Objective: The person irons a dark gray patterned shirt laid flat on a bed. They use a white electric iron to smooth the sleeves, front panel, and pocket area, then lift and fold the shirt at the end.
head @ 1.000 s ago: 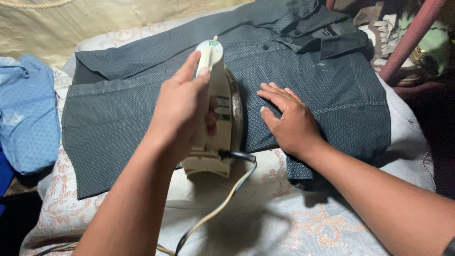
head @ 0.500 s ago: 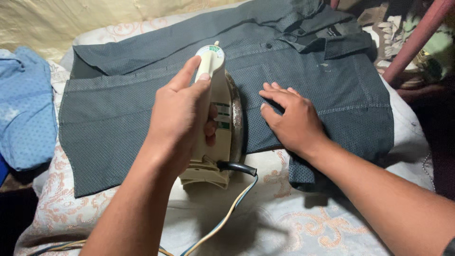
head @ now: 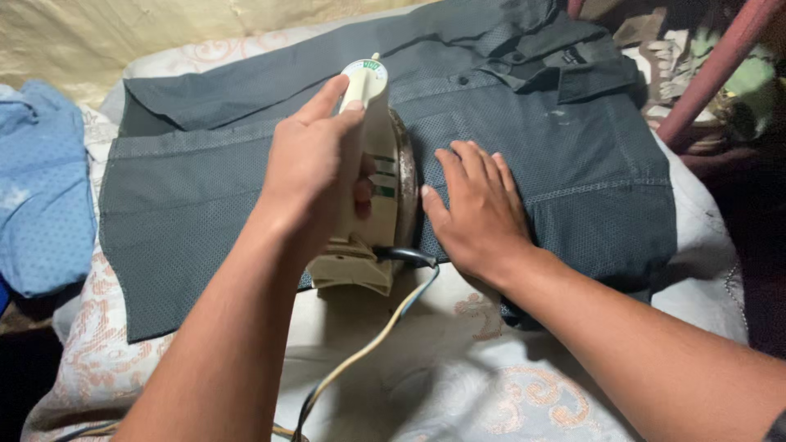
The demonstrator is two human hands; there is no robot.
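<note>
A dark grey dotted shirt [head: 196,205] lies spread flat on a padded surface covered by a white cloth with a pink pattern [head: 426,385]. My left hand [head: 315,168] grips the handle of a cream electric iron [head: 372,188], which rests on the shirt near its lower edge. My right hand [head: 475,209] lies flat on the shirt just right of the iron, fingers spread and pointing away from me. The iron's cord [head: 368,344] trails back toward me over the cloth.
A light blue garment [head: 41,188] lies at the left edge. A red pole [head: 712,69] slants at the upper right beside a heap of clutter. A pale yellow cloth [head: 123,33] hangs behind the surface.
The iron has slid a little away from me along the shirt, with my left hand on it. My right hand stays pressed flat on the fabric.
</note>
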